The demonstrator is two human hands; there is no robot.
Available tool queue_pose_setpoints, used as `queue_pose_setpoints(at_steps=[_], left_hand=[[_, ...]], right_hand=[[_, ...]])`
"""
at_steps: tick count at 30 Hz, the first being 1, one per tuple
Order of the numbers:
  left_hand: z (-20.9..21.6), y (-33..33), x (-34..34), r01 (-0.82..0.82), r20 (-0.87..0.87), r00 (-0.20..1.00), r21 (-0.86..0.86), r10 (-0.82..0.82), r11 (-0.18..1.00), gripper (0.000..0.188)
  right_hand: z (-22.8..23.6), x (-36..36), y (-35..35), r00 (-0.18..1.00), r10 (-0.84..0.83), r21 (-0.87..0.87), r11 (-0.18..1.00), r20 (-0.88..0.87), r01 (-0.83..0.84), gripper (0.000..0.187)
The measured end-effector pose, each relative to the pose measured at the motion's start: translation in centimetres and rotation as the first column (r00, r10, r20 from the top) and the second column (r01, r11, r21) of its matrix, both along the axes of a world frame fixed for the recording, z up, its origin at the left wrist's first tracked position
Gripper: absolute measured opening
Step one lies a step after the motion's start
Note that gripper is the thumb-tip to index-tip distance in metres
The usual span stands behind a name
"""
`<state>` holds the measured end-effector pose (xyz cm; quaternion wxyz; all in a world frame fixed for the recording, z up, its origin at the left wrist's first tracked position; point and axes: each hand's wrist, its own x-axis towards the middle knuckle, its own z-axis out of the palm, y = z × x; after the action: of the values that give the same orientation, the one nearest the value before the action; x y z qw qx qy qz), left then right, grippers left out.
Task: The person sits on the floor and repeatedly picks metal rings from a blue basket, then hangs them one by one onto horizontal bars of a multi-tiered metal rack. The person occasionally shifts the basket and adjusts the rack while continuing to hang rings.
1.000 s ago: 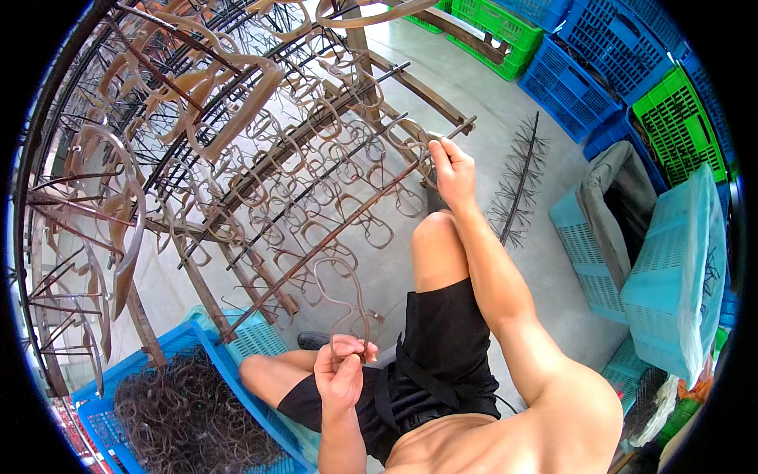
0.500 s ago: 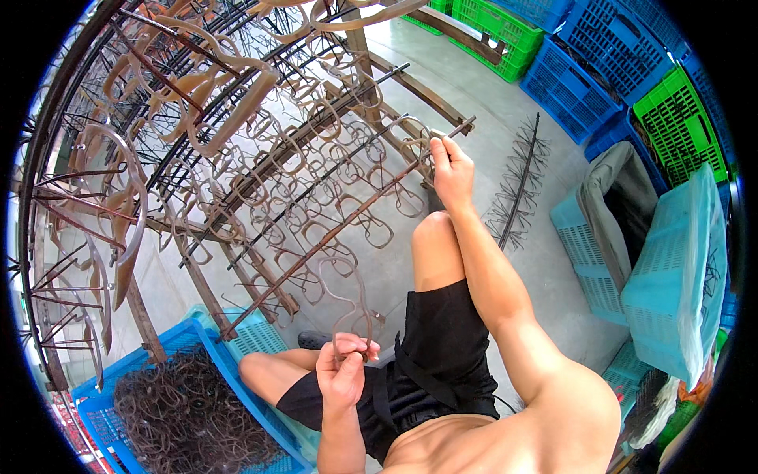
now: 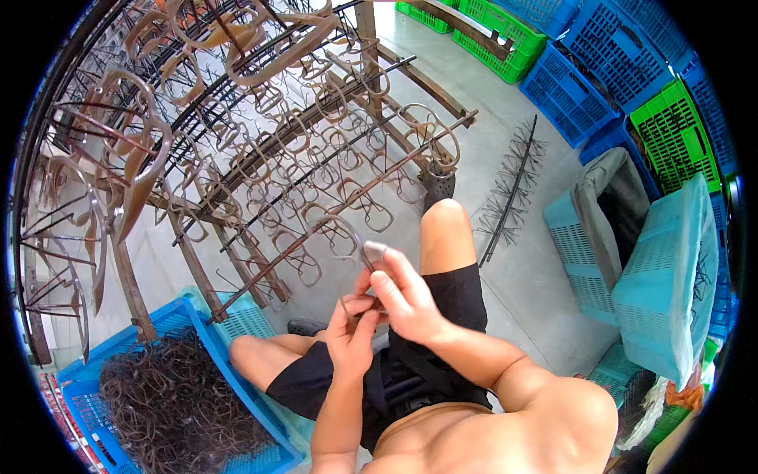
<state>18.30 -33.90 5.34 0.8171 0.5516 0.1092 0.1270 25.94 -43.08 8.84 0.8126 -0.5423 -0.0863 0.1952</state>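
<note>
While the tall rack (image 3: 131, 288) hung with brown loops (image 3: 296, 57) fills the left side, a blue crate (image 3: 241, 387) heaped with tangled dark loops (image 3: 178, 395) sits by its foot, near the person's bent left knee (image 3: 253, 359). From here I see the left hand (image 3: 351, 338) and the right hand (image 3: 407, 304) close together, thumbs and fingers pinching one thin bent loop (image 3: 347, 226), which arcs up toward the rack.

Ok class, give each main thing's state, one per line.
Loop: held in the air
Left hand: closed on loop
Right hand: closed on loop
Rack: bearing many hung loops
Blue basket: open, heaped with dark loops
Spiky rod: lying on floor
Teal bin: grey sheet over rim
</note>
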Motion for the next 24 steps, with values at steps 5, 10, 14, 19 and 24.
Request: queue_pose_setpoints(at_steps=[5,10,14,19,24], left_hand=[[-0.8,1.2,-1.1,0.035,-0.19,0.981,0.339,0.032,0.94,0.028],[-0.9,4.5,-4.9,0.185,-0.283,0.959,0.575,-0.018,0.797,0.043],[-0.4,7.4,-8.4,0.297,-0.378,0.925,0.642,-0.046,0.707,0.041],[0.6,9.9,-10.2,0.478,-0.584,0.808,0.729,0.082,0.49,0.024],[0.7,11.5,-10.9,0.464,-0.693,0.7,0.627,0.176,0.625,0.019]], right_hand=[[-2.2,5.5,1.8,0.94,-0.333,0.036,0.943,0.077,0.331,0.016],[-6.8,13.8,2.1,0.839,-0.543,0.035,0.84,0.037,0.542,0.019],[-7.6,15.4,2.7,0.773,-0.634,-0.064,0.771,0.013,0.633,0.02],[-7.3,16.3,2.2,0.789,-0.608,-0.034,0.794,-0.088,0.607,0.019],[-6.7,16.5,2.1,0.803,-0.562,0.015,0.818,-0.198,0.575,0.017]])
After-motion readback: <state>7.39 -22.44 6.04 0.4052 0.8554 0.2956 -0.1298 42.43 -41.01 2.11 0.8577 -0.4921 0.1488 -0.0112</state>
